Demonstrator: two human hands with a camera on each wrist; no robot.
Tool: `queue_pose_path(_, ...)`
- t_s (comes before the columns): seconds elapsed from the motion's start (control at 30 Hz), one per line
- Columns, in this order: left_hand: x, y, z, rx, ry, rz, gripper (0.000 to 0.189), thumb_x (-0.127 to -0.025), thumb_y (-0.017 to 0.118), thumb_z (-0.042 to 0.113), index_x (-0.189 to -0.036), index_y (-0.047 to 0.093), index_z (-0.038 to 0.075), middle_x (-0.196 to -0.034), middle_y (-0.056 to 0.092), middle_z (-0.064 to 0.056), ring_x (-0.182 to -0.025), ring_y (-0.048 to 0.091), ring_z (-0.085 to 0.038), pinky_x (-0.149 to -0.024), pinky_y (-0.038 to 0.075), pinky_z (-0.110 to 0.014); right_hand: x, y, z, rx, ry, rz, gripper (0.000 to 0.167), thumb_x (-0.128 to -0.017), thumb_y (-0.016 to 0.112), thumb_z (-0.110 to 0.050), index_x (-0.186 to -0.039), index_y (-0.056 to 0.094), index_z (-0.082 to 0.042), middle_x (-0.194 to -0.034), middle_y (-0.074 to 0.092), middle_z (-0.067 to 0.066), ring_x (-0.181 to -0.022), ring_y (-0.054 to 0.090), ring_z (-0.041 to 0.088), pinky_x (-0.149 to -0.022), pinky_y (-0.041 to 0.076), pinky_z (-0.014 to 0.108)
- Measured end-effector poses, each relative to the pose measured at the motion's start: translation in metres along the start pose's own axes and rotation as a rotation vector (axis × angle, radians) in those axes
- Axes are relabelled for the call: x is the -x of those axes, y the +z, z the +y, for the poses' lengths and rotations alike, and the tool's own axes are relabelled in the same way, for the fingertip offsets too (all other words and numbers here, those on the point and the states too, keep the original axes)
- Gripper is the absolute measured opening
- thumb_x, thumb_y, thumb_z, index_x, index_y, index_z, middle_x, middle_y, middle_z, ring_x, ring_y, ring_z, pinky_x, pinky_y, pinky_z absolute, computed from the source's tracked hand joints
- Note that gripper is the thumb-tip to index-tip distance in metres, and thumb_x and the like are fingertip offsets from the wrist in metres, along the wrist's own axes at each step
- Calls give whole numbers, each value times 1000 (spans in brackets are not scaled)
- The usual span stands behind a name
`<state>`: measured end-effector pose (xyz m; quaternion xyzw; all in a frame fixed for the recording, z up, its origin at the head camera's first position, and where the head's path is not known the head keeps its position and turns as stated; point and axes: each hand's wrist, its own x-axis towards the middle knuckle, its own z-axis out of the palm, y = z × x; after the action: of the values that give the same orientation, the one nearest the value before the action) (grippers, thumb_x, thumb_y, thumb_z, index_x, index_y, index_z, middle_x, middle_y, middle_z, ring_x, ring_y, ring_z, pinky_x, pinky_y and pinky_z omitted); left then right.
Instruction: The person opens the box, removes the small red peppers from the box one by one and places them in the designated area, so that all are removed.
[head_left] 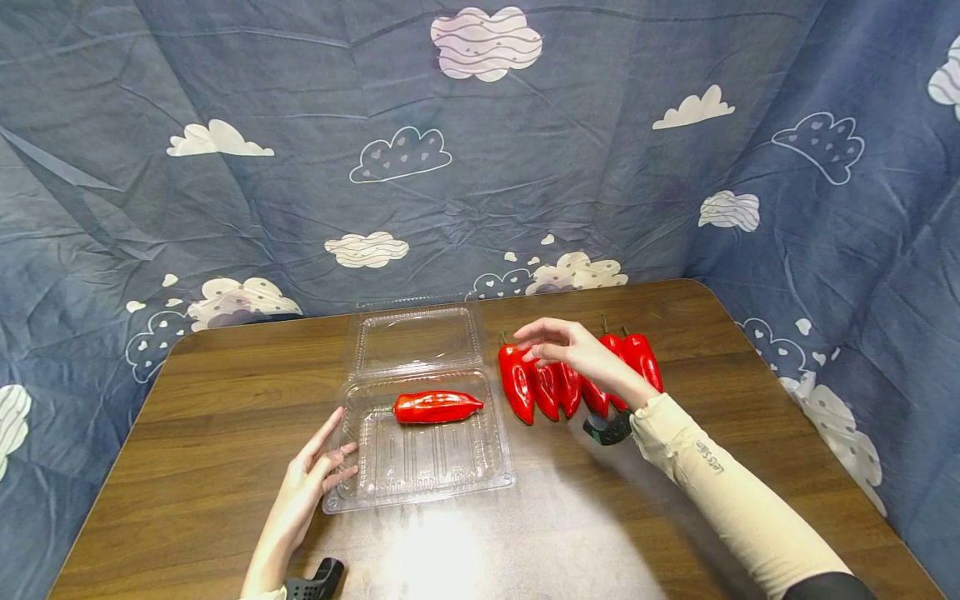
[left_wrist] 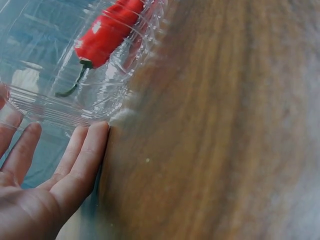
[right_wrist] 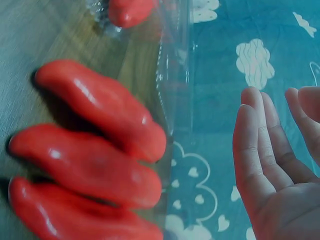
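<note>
A red pepper point(head_left: 438, 407) with a green stem lies crosswise in the base of a clear plastic clamshell box point(head_left: 420, 492), whose lid point(head_left: 418, 340) is folded back behind it. At the box's left side is my left hand point(head_left: 306, 477); in the left wrist view its fingertips point(left_wrist: 98, 131) touch the box wall. Several more red peppers point(head_left: 517, 385) lie in a row to the right of the box. Over that row hovers my right hand point(head_left: 566, 343), fingers extended and holding nothing. In the right wrist view the peppers point(right_wrist: 90, 165) lie below it, apart from the fingers.
The brown wooden table point(head_left: 225, 400) carries the box and peppers. A blue cloth point(head_left: 300, 192) with cloud prints hangs behind and at the sides. A black strap device point(head_left: 318, 581) is on the left wrist, another point(head_left: 607, 427) on the right.
</note>
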<state>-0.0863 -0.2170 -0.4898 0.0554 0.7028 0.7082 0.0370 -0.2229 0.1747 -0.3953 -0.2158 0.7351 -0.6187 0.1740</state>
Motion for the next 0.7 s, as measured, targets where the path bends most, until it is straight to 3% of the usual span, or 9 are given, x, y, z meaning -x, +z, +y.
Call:
queue_pose_path(0.27, 0, -1, -1, -1, 4, -7, 57, -97, 40, 2, -151, 22, 3, -157, 10, -17, -119, 52, -15, -89, 51, -37, -10, 18, -7, 0, -17, -59, 34, -89, 47, 9, -122, 52, 15, -117, 58, 27, -100, 61, 31, -89, 46, 58)
queue_pose_path(0.53, 0, -1, 0, 4, 3, -9, 57, -97, 40, 2, -151, 22, 3, -157, 10, -17, -119, 52, -15, -90, 51, -37, -20, 34, -11, 15, -48, -119, 34, -87, 47, 9, -120, 54, 14, -112, 59, 31, -102, 57, 46, -89, 49, 52)
queue_pose_path(0.7, 0, -1, -1, 3, 2, -8, 57, -97, 41, 2, -151, 23, 4, -157, 10, -17, -118, 52, -15, -89, 51, -37, -26, 45, -10, 7, -68, -154, 33, -87, 49, 8, -119, 54, 15, -110, 61, 27, -100, 61, 41, -89, 47, 56)
